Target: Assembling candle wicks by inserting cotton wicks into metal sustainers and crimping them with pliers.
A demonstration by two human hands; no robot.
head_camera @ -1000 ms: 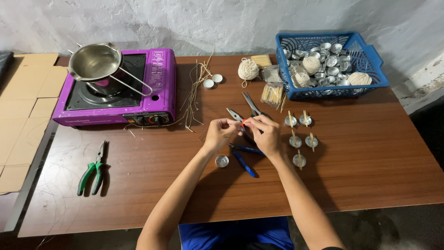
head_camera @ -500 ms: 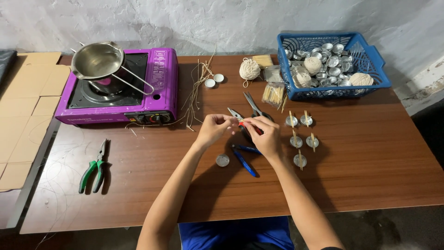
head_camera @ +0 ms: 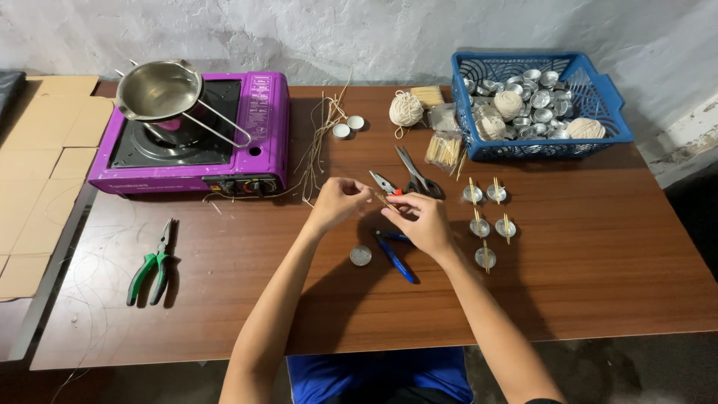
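My left hand (head_camera: 340,202) and my right hand (head_camera: 419,218) meet over the middle of the brown table (head_camera: 598,284), fingertips pinching a small thin stick or wick piece (head_camera: 383,199) between them. Blue-handled pliers (head_camera: 395,254) lie just under my right hand, their jaws pointing up past my fingers. A small round metal cup (head_camera: 360,256) sits on the table below my left hand. Several metal cups with sticks across them (head_camera: 486,217) stand to the right of my right hand. Scissors (head_camera: 415,176) lie just beyond my hands.
A purple portable stove (head_camera: 194,142) with a steel pot (head_camera: 161,90) stands at the back left. Green-handled pliers (head_camera: 153,263) lie at the left. A blue basket (head_camera: 591,97) of metal cups and twine balls is at the back right. Twine ball (head_camera: 406,109), loose wick strands (head_camera: 320,142).
Both hands stay together at the same spot, fingers shifting slightly on the small piece. Nothing else on the table has moved.
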